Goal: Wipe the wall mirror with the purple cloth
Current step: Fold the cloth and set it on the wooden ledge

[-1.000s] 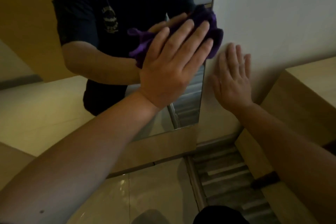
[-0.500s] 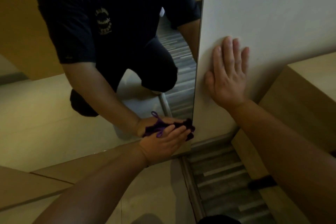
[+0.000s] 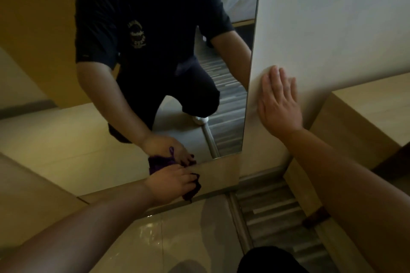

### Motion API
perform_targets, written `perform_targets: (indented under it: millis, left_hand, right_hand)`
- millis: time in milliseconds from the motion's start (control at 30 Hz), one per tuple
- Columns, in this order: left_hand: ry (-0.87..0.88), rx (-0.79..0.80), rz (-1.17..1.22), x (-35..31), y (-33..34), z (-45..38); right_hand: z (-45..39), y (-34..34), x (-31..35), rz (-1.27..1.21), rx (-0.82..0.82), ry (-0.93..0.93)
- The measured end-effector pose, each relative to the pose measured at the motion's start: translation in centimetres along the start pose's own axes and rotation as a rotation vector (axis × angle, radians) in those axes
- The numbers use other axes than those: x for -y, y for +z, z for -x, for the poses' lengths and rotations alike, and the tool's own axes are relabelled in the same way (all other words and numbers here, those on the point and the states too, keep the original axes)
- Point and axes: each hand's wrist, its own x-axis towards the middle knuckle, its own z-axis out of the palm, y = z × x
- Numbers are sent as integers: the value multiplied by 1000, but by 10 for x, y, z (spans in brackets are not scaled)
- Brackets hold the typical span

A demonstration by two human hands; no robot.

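Observation:
The tall wall mirror fills the left and middle of the head view and reflects a crouching person in a dark shirt. My left hand presses the purple cloth against the mirror's lower wooden frame strip, near its bottom right corner. Most of the cloth is hidden under my fingers; its reflection shows just above. My right hand lies flat, fingers together, on the white wall just right of the mirror's edge.
A light wooden cabinet stands against the wall at the right, close to my right forearm. Glossy beige floor tiles lie below the mirror, with a striped grey carpet to their right. My dark-clothed knee shows at the bottom edge.
My left hand swept the cloth down from the mirror's upper right edge to its bottom, and now sits slightly lower on the frame strip. My right hand stayed flat on the wall.

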Motion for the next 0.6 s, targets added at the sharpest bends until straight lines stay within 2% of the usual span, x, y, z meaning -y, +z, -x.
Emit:
perform_targets:
  millis: [67, 133, 200, 300, 400, 500, 600]
  left_hand:
    - [-214, 32, 447, -10, -21, 20]
    - [-521, 93, 915, -21, -59, 38]
    - [-703, 132, 1221, -27, -98, 54]
    - [-777, 116, 1642, -31, -159, 73]
    - [-786, 124, 1876, -30, -230, 92]
    - [-695, 191, 1987, -23, -302, 115]
    - [-624, 248, 1968, -15, -371, 141]
  right_hand:
    - [7, -27, 10, -34, 147, 62]
    - [16, -62, 28, -169, 277, 114]
    - [25, -104, 52, -326, 432, 136]
    - [28, -173, 91, -484, 634, 114]
    - [11, -242, 127, -561, 835, 2]
    - [-14, -306, 150, -611, 947, -69]
    - [-45, -372, 169, -650, 988, -67]
